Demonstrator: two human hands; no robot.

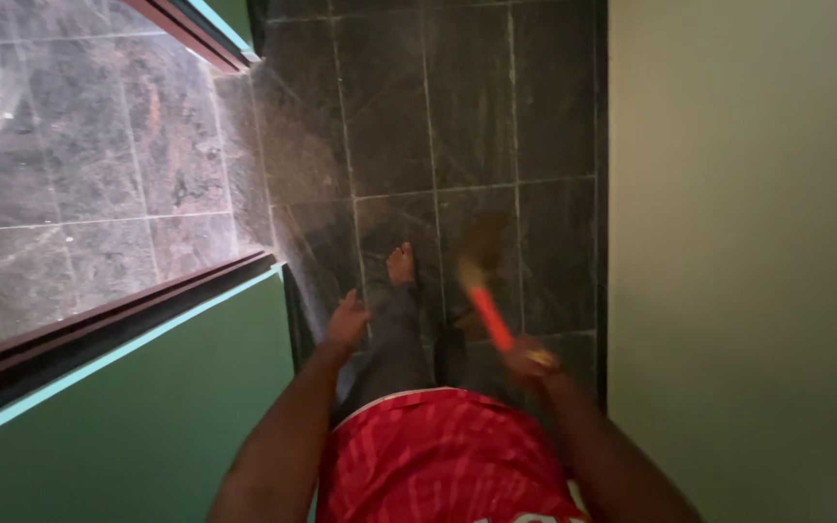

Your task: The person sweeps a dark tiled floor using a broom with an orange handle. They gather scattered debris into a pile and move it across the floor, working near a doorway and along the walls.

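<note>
My right hand (529, 360) grips the red handle of a short broom (485, 308). Its brown bristle head is blurred and points down toward the dark tiled floor (467, 107). My left hand (348, 320) hangs loose at my side with nothing in it, fingers slightly curled. Between the hands I see my red shirt (438, 455), dark trousers and one bare foot (400, 263) stepping forward on the tiles.
A green wall (147, 407) with a pale trim stands close on the left, and a doorway with a dark threshold (99, 324) opens onto lighter stone tiles (79, 165). A plain pale wall (748, 242) runs along the right. The passage between them is narrow.
</note>
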